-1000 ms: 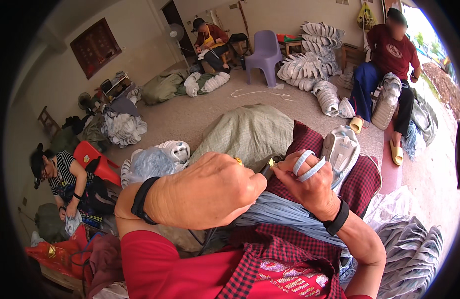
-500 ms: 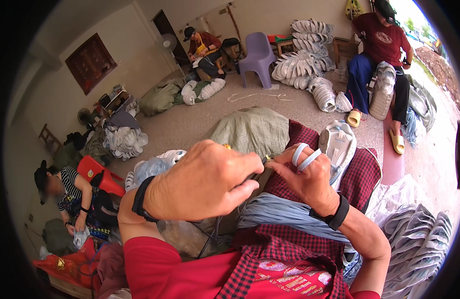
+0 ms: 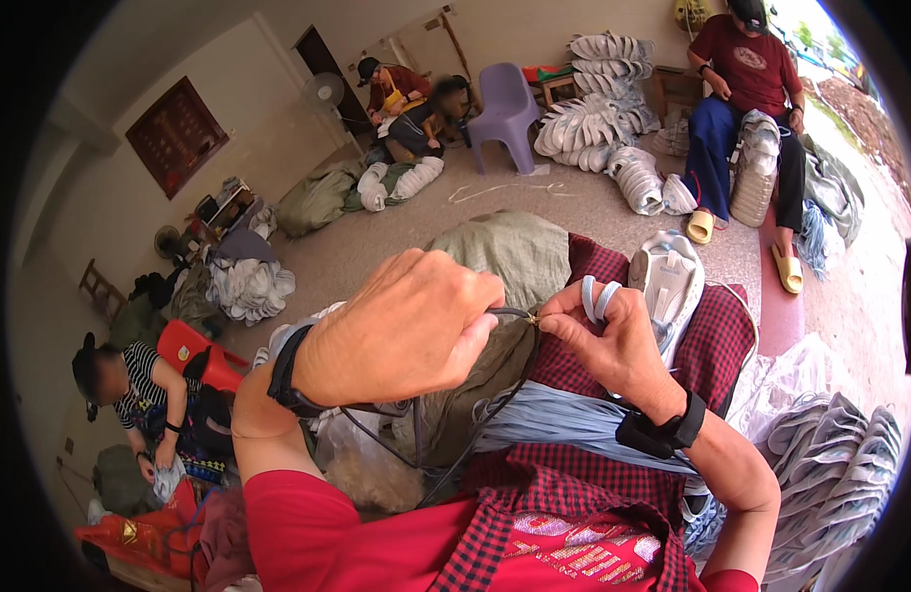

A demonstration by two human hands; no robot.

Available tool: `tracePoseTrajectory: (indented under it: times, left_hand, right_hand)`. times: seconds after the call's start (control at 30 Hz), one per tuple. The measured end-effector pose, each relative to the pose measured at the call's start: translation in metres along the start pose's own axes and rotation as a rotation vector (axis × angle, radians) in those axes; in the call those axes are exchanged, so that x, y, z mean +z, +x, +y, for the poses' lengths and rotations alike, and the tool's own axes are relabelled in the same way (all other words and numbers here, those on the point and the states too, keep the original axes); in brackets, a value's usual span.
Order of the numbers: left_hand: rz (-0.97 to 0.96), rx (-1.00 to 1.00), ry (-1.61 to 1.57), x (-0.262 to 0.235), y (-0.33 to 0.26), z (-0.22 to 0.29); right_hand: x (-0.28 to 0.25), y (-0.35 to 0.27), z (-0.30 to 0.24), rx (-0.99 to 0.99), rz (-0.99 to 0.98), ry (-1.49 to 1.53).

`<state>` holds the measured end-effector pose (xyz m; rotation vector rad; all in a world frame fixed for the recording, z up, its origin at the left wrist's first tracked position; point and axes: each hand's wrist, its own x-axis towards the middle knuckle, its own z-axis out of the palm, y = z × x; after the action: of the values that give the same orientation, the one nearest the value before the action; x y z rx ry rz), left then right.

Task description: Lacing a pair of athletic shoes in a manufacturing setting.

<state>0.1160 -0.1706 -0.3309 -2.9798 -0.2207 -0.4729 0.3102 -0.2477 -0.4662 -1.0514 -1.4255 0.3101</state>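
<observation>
Over my lap, my left hand [image 3: 401,326] is closed round a thin dark cord [image 3: 510,312]. A short stretch of it runs to my right hand [image 3: 613,345], whose thumb and finger pinch it near a small yellowish piece [image 3: 532,318]. From there the cord drops in a loop in front of me. A light blue shoelace [image 3: 600,301] is wound round fingers of my right hand. Just beyond that hand, a white-grey shoe [image 3: 664,274] rests on red-black checked cloth [image 3: 717,335]. A bundle of light blue laces [image 3: 554,426] lies across my lap.
Stacked shoe uppers [image 3: 835,483] stand at my right beside clear plastic [image 3: 796,380]. Ahead are a greenish sack [image 3: 505,252], a purple chair [image 3: 507,118] and piled shoes [image 3: 598,128]. Co-workers sit at left [image 3: 145,395], back and right [image 3: 746,89]; a red chair [image 3: 204,355] stands left.
My left hand has drawn slightly left, away from my right, and the cord now shows between them. The person at right has brought an arm round to the front.
</observation>
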Motion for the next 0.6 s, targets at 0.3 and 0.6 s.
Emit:
tracePoseTrajectory:
  times: [0.3,0.6]
  left_hand:
    - [-0.146,-0.068,-0.078,-0.003,0.016,-0.014]
    - [-0.167,-0.084,-0.09,0.005,0.021,-0.016]
  right_hand:
    - [-0.008,0.005,0.009,0.307,-0.222,0.357]
    - [-0.011,0.006,0.018,0.458,-0.312,0.476]
